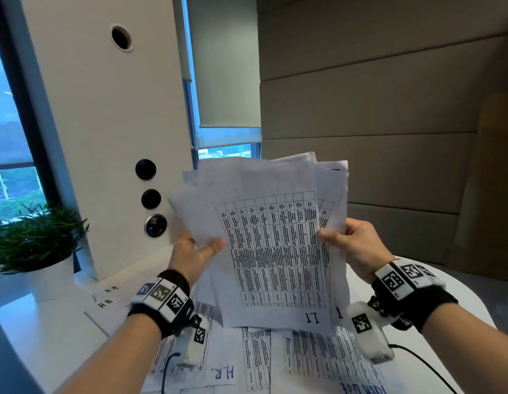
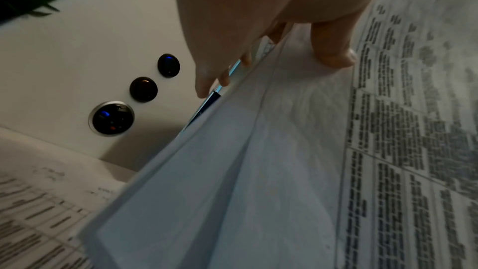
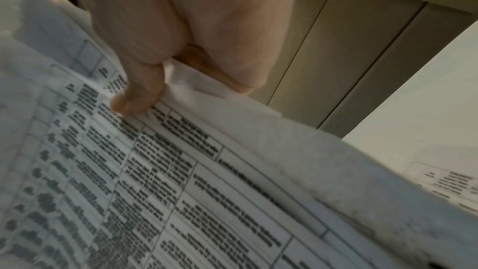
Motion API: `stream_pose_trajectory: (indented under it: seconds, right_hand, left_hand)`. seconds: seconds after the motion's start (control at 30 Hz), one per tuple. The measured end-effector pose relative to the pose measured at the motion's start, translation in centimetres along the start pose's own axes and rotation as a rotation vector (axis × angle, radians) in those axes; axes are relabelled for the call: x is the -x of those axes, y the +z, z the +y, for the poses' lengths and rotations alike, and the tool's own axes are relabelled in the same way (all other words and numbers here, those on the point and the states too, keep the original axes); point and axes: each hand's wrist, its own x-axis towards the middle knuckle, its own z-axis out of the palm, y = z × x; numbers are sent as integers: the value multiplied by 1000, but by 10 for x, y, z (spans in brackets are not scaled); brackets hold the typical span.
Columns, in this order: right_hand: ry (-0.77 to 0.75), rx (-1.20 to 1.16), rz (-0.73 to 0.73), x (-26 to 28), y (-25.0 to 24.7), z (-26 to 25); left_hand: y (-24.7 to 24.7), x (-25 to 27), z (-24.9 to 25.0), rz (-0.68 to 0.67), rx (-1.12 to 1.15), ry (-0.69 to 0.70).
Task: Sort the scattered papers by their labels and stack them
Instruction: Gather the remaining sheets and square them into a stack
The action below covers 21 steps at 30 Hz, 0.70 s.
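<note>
I hold a loose sheaf of printed papers (image 1: 270,245) upright above the table, its front sheet a table of text marked "I.T" at the bottom. My left hand (image 1: 194,253) grips the sheaf's left edge, thumb in front and fingers behind. My right hand (image 1: 351,241) pinches the right edge, thumb on the front sheet. The left wrist view shows the thumb (image 2: 333,52) pressed on the papers (image 2: 271,171); the right wrist view shows the thumb (image 3: 137,97) on the printed sheet (image 3: 181,191). More papers (image 1: 318,359) lie flat on the white table, one marked "H.R." (image 1: 223,372).
Two sheets marked "H.R" (image 1: 107,298) lie at the table's back left. A potted plant (image 1: 38,245) stands at the far left. A white pillar (image 1: 105,137) with round black buttons (image 1: 151,199) rises behind the table. A padded wall (image 1: 389,109) stands behind on the right.
</note>
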Motion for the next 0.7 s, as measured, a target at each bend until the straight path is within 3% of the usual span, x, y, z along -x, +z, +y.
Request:
stream_pose_trajectory:
  seconds: [0.1, 0.27, 0.43, 0.53, 0.7]
  right_hand:
    - [7, 7, 27, -3, -6, 0]
    - [10, 3, 201, -8, -13, -3]
    - [-40, 313, 311, -11, -25, -10]
    - [-6, 492, 234, -17, -24, -20]
    - [-5, 1069, -77, -41, -8, -65]
  left_hand:
    - [-3, -3, 1, 15, -7, -26]
    - [-8, -7, -2, 233, -26, -39]
    - [-24, -13, -12, 324, -42, -36]
    - [-25, -14, -8, 330, -38, -35]
    - [-19, -9, 9, 248, -45, 67]
